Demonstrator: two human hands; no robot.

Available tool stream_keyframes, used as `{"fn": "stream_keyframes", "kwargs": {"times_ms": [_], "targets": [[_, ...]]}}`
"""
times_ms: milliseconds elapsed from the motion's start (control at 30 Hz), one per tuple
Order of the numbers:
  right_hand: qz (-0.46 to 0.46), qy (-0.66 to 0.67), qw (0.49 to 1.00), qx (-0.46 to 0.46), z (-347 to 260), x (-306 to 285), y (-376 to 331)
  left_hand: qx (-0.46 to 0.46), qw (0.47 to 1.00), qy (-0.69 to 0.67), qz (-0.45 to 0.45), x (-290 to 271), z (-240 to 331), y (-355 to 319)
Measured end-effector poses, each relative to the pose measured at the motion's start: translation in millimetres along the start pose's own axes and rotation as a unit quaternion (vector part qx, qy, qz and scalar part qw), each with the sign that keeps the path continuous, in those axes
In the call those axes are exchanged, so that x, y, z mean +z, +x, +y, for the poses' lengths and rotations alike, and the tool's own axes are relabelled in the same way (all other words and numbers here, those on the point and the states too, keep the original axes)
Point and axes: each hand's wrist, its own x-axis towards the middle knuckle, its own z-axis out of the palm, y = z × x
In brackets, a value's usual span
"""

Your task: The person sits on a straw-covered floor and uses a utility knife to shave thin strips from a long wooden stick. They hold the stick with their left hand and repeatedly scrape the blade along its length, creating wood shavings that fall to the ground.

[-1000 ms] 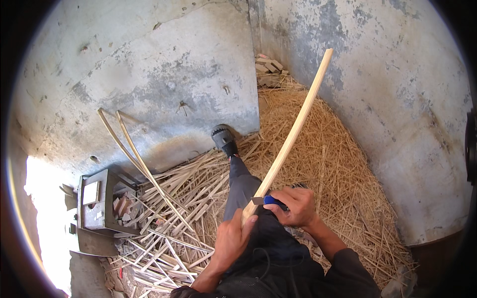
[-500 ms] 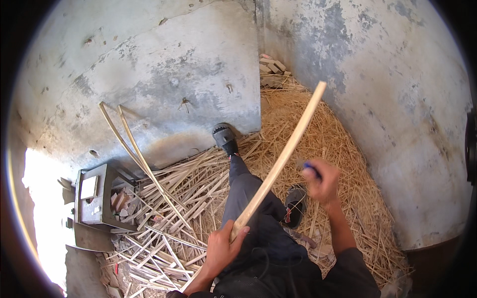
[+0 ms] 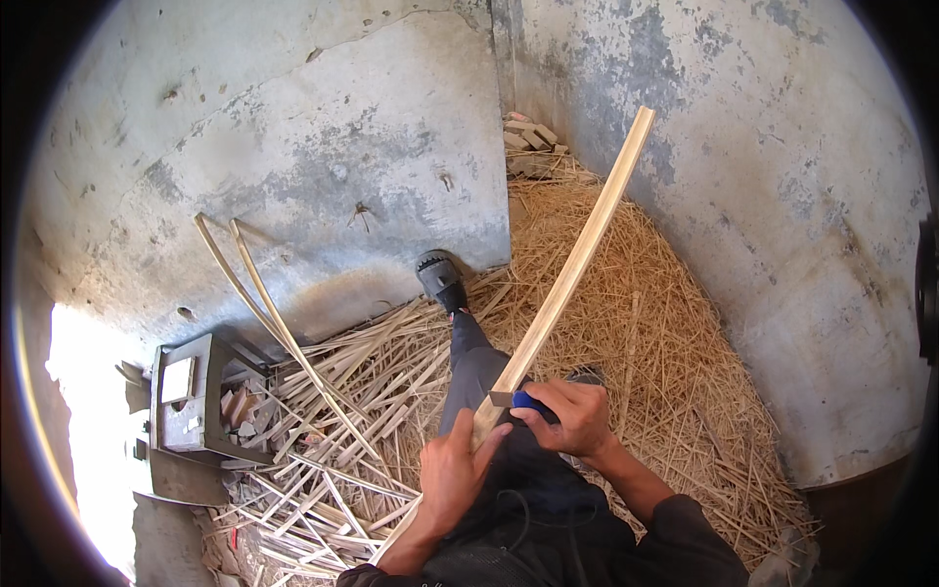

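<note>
A long, pale split-wood strip (image 3: 577, 264), perhaps bamboo, slants across my lap, its upper end raised toward the wall corner. My left hand (image 3: 452, 476) is closed around its lower part, thumb along the side. In my right hand (image 3: 569, 419) is a blue-handled knife (image 3: 533, 403) with a short, squarish metal blade. That blade lies across the strip, just above my left thumb. The strip's lowest stretch runs beneath my left forearm.
Two long strips (image 3: 269, 303) lean on the left wall. Loose strips (image 3: 333, 509) litter the floor at left, beside a dark wooden box-like stool (image 3: 191, 391). Straw-like shavings (image 3: 665, 362) spread at right; bricks (image 3: 533, 132) lie in the corner. My shoe (image 3: 440, 274) rests near the wall.
My right hand has come down and left with the knife, from apart at the right to the strip beside my left hand. The strip now stands slightly higher in view.
</note>
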Motion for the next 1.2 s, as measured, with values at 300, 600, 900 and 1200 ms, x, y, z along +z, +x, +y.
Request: {"fn": "stream_keyframes", "kwargs": {"times_ms": [300,600,900,1200], "targets": [[0.019,-0.002,1.000,-0.016,9.6,-4.7,5.7,0.000,1.000,0.017,-0.013,-8.3,2.1,-3.2],[0.014,-0.029,0.999,-0.030,10.9,-2.5,9.6,-0.003,0.999,0.029,-0.015,-13.1,-5.4,-6.7],[0.053,-0.033,0.997,-0.034,16.8,-2.9,16.4,0.007,0.999,0.038,-0.016,-16.4,-11.9,-8.2],[0.147,-0.011,0.974,0.171,121.0,-68.8,33.0,-0.060,0.997,-0.019,-0.051,-23.9,-37.2,-51.2]]}}
